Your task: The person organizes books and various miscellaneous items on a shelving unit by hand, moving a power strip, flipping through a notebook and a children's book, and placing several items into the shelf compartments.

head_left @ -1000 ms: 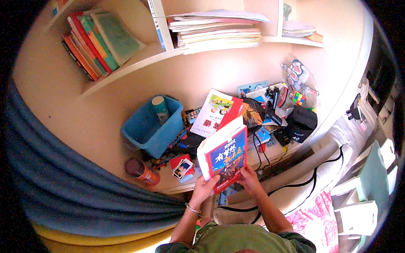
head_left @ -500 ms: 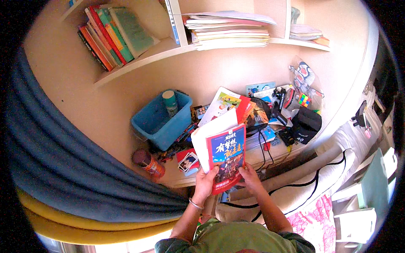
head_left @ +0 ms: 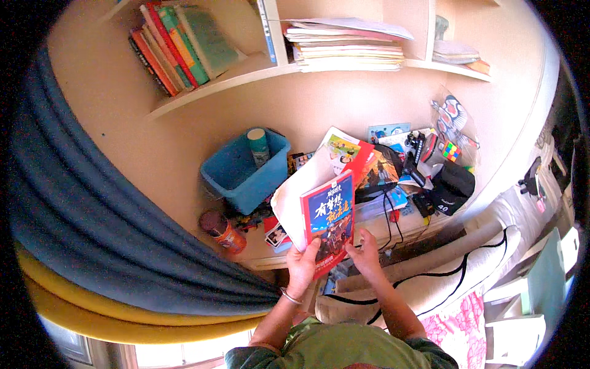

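From the head view we hold a red-and-blue book (head_left: 329, 224) upright over the near edge of a cluttered desk (head_left: 381, 237). Our left hand (head_left: 302, 265) is closed around its lower left corner, thumb on the cover, together with a white sheet (head_left: 295, 194) behind it. Our right hand (head_left: 365, 252) rests against the book's lower right edge, fingers loosely curled. A blue bin (head_left: 243, 169) stands far left of the book, an orange can (head_left: 222, 230) sits near left, and a black pouch (head_left: 452, 187) lies to the right
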